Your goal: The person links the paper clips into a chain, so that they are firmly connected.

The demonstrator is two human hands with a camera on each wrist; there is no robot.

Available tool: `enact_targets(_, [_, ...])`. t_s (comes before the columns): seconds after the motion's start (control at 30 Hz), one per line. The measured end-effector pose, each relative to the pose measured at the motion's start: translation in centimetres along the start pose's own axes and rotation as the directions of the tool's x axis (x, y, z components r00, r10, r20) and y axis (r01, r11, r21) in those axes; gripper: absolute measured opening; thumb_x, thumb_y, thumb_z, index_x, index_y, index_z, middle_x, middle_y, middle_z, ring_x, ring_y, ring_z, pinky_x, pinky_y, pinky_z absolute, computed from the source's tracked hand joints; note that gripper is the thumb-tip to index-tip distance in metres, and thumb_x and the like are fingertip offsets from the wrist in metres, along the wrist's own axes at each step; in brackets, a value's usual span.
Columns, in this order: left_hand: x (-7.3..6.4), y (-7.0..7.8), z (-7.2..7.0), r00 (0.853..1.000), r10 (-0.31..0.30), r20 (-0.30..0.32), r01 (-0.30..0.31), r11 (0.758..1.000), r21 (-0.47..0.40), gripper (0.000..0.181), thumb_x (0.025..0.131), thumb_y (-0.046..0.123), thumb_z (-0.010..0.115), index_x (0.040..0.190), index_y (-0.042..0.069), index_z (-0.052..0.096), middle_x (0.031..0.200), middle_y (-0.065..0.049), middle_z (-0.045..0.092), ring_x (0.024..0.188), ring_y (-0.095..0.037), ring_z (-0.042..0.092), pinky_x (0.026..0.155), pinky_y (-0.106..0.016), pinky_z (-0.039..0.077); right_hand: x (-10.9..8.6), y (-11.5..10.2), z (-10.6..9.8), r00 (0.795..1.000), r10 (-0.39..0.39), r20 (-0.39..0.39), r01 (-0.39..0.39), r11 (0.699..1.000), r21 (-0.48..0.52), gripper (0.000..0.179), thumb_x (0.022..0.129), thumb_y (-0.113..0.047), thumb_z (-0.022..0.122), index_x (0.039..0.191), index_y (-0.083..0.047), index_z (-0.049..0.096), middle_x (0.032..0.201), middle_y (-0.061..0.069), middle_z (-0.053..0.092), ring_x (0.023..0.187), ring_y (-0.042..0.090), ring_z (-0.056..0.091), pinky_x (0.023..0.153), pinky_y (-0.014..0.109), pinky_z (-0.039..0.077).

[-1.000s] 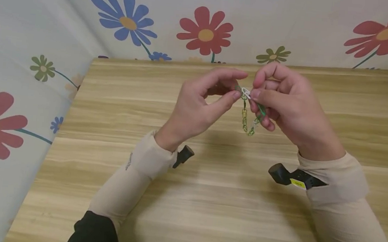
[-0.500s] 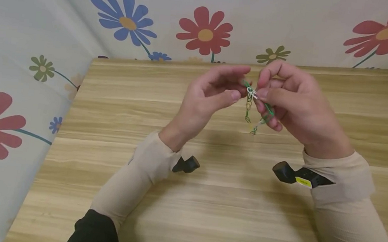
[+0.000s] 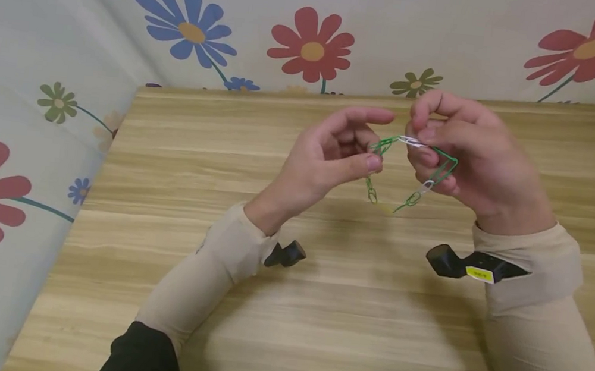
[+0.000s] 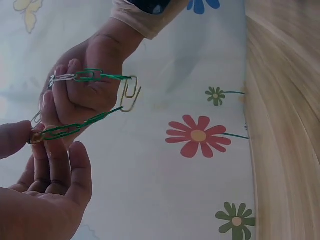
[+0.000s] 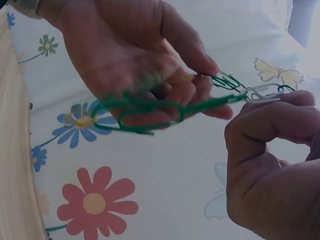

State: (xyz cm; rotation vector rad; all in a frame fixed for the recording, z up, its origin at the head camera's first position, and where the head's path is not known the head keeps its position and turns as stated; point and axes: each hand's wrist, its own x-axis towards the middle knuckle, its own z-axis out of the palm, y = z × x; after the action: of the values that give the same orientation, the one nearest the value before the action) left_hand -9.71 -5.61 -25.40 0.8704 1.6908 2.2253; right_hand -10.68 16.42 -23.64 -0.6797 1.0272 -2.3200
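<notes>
A chain of linked paper clips (image 3: 443,171), green, white and yellow, hangs between both hands above the table, spread into a loop. My left hand (image 3: 317,162) pinches it between thumb and fingers at a yellow clip beside green ones; the index finger stretches out above. My right hand (image 3: 486,147) pinches a white paper clip (image 3: 411,141) at the top of the loop, with green clips draped over its lower fingers. In the left wrist view, a gold-yellow paper clip (image 4: 131,94) makes the far bend. Green clips (image 5: 155,112) blur across the right wrist view.
Beneath the hands lies a wood-grain table (image 3: 350,310). Behind it and to the left stands a white backdrop (image 3: 467,40) with printed flowers. A black wrist camera (image 3: 285,253) sits on the left cuff, and another wrist camera (image 3: 475,266) on the right.
The right hand has moved right, and the left hand slightly right too, so the gap between them is wider. The chain has opened from a narrow hanging bunch into a broader loop.
</notes>
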Motion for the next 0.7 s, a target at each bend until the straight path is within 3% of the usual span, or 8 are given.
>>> enact_targets(0.17, [0.0,0.3,-0.3,1.0,0.028,0.011,-0.028,1.0,-0.007,0.042,0.091,-0.014,0.058,0.132,-0.013,0.049,0.089,-0.019,0.059,0.08,-0.026,0.06,0.075,-0.032,0.05,-0.3,-0.5,-0.2,0.999,-0.022,-0.039,0.022,1.0,0.006,0.036,0.097,0.018,0.021,0.098,0.006,0.055,0.069,0.012,0.053,0.048,0.021,0.033,0.042,0.025,0.024])
enact_targets(0.4, [-0.1,0.6,-0.7,1.0,0.013,0.002,-0.013,1.0,-0.028,0.037,0.094,-0.008,0.056,0.13,-0.013,0.051,0.085,-0.015,0.057,0.073,-0.028,0.059,0.074,-0.038,0.055,-0.7,-1.1,-0.2,0.99,-0.1,-0.101,0.098,0.995,-0.031,0.033,0.095,0.021,0.023,0.096,0.009,0.054,0.066,0.014,0.053,0.049,0.023,0.036,0.043,0.027,0.022])
enact_targets(0.5, [-0.2,0.8,-1.0,1.0,0.019,0.002,-0.019,0.999,-0.039,0.034,0.095,-0.006,0.054,0.128,-0.013,0.052,0.083,-0.015,0.054,0.065,-0.026,0.056,0.071,-0.039,0.056,-0.9,-1.3,-0.2,0.984,-0.122,-0.127,0.107,0.987,-0.12,0.027,0.095,0.02,0.031,0.095,0.009,0.055,0.067,0.014,0.055,0.054,0.024,0.043,0.049,0.03,0.035])
enact_targets(0.57, [-0.2,0.8,-1.3,1.0,0.025,0.0,-0.025,0.998,-0.053,0.032,0.096,-0.005,0.052,0.127,-0.012,0.053,0.081,-0.014,0.052,0.061,-0.024,0.053,0.067,-0.038,0.056,-0.8,-1.2,-0.4,0.982,-0.137,-0.132,0.116,0.982,-0.151,0.023,0.095,0.02,0.036,0.096,0.01,0.056,0.068,0.015,0.056,0.058,0.025,0.047,0.062,0.035,0.047])
enact_targets(0.63, [-0.1,0.8,-1.7,1.0,0.025,-0.017,-0.026,0.996,-0.079,0.03,0.096,-0.004,0.051,0.125,-0.009,0.055,0.081,-0.013,0.051,0.06,-0.023,0.05,0.063,-0.036,0.056,-0.7,-1.0,-0.7,0.984,-0.123,-0.127,0.104,0.984,-0.142,0.02,0.097,0.017,0.039,0.098,0.01,0.057,0.07,0.015,0.056,0.063,0.026,0.051,0.073,0.04,0.051])
enact_targets(0.7, [0.0,0.7,-2.2,0.999,0.01,-0.054,-0.016,0.994,-0.111,0.027,0.097,-0.004,0.051,0.123,-0.004,0.058,0.081,-0.012,0.05,0.061,-0.021,0.048,0.061,-0.033,0.055,-0.6,-0.7,-1.1,0.99,-0.093,-0.103,0.082,0.991,-0.102,0.021,0.1,0.014,0.039,0.103,0.009,0.058,0.072,0.014,0.056,0.064,0.025,0.051,0.072,0.04,0.051])
